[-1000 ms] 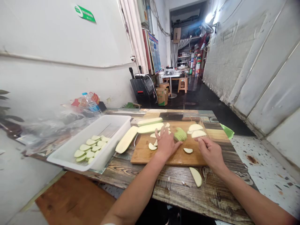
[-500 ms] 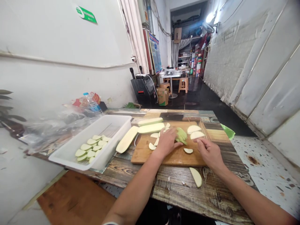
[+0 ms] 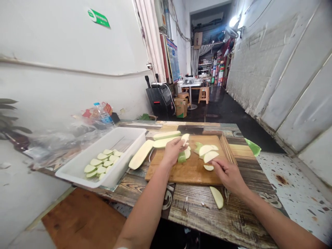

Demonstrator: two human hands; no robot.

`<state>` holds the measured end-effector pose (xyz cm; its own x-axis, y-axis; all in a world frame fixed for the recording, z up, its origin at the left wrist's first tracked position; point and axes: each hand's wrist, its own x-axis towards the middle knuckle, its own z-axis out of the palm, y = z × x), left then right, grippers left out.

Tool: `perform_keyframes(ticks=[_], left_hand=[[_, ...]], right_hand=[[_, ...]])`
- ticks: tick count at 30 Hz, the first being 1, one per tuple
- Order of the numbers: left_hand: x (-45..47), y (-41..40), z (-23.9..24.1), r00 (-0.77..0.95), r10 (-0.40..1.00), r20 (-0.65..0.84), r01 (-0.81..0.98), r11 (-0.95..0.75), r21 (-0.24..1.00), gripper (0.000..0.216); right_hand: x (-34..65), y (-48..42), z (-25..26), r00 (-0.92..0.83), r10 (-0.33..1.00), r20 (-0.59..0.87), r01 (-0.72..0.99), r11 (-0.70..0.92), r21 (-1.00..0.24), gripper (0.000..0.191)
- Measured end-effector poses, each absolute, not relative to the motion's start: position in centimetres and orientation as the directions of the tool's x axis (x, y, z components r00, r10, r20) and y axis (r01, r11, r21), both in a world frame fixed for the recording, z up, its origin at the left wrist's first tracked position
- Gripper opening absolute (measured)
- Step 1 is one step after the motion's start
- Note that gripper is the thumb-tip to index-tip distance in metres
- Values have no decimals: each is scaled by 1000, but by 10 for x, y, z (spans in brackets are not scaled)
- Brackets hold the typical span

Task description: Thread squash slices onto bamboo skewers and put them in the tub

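Observation:
Above the left part of the wooden cutting board (image 3: 190, 174), my left hand (image 3: 174, 150) is closed on pale, green-skinned vegetable slices (image 3: 185, 137). My right hand (image 3: 229, 174) is pinched at the board's right side, gripping what looks like a thin skewer (image 3: 208, 164); the fingers hide much of it. Half-round slices (image 3: 210, 157) sit just beyond those fingertips, seemingly threaded on it. A small slice (image 3: 208, 168) lies below them. More slices (image 3: 187, 153) rest under my left hand. Lengthwise-cut vegetable halves (image 3: 141, 154) lie left of the board.
A white plastic tub (image 3: 75, 178) holds several skewered slices on the left. Thin sticks (image 3: 228, 148) lie along the board's right edge. Behind it is a cleaver (image 3: 192, 130). One slice (image 3: 217, 197) lies near the table's front. Plastic bags (image 3: 62, 138) crowd the far left.
My left hand has lifted off the pile and moved left, now with slices in its fingers. The right hand has shifted slightly left and down, its slices moving along with it.

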<state>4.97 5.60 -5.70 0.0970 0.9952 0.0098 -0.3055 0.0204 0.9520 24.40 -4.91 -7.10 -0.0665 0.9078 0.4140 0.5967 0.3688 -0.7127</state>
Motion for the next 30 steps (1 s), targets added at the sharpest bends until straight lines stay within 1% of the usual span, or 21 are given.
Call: perform_keyframes(ticks=[2,3,5,11,17,25,30], left_hand=[[48,58,-55,122,985,-125,-480,169,861,12],[47,59,-54,134,979,-157,-531,204,822,11],[45,59,-54,143,975,-171,-582,223,782,10],[44,56,-54,194,969,-153,-576,239,782,15],[46,56,-53,179,962,-208,-603,274,749,12],[48,57,-54,162,967,-195,-643,254,723,11],[48,56,-53,162,967,-194,-627,253,737,10]], right_hand=[[240,-52,-72,-142,912,385,610,387,-692,31],[238,-53,-74,-165,913,374,615,392,-685,31],[236,-55,-76,-191,911,365,620,400,-675,29],[236,-54,-82,-183,914,363,631,392,-669,28],[236,-54,-82,-175,912,372,627,394,-672,29],[235,-54,-81,-177,918,356,620,385,-684,30],[235,-55,-81,-171,919,355,617,381,-689,30]])
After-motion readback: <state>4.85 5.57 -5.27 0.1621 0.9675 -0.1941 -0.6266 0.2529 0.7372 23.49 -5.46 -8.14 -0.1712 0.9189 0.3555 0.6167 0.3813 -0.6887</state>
